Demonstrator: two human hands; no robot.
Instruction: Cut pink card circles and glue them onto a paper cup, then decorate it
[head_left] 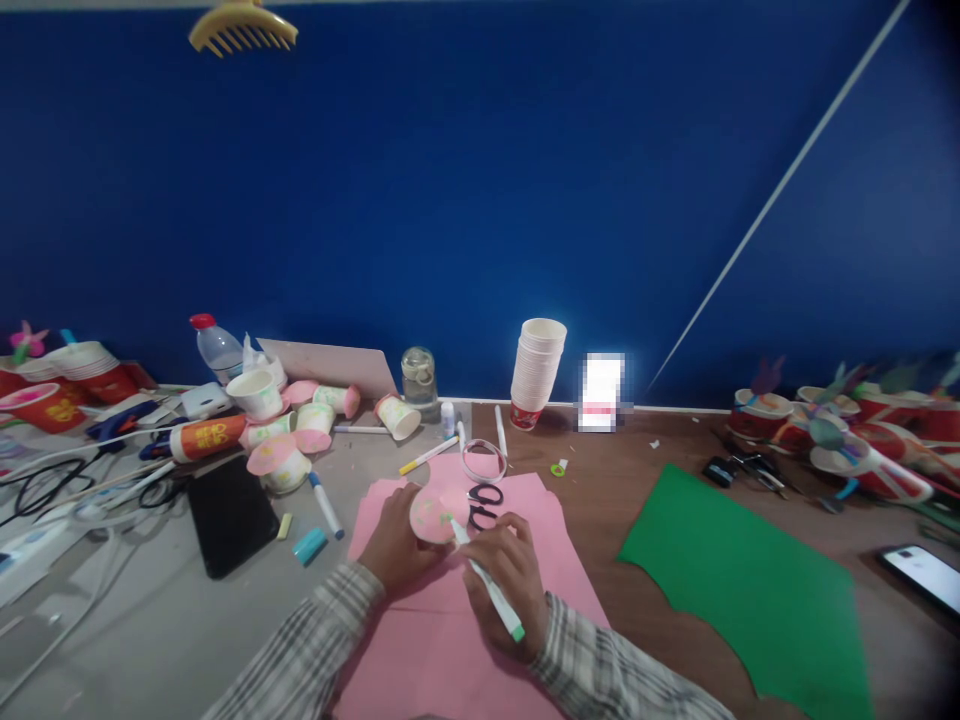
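My left hand (402,545) is closed on the edge of a round pink paper piece (430,516) with green marks; whether a cup lies beneath it I cannot tell. Between the fingers of my right hand (511,575) is a white marker (495,596) with a green end, its tip touching the pink round. Both hands rest over pink paper sheets (551,530). Black-handled scissors (486,507) lie just beyond my right fingers. Past them are a tape ring (484,461) and a yellow-tipped marker (429,455).
Decorated paper cups with pink rounds (279,462) cluster at left, near a black phone (231,516) and blue marker (325,505). A tall cup stack (538,373) and glass jar (419,380) stand behind. Green paper (750,580) and red cups (759,413) lie right.
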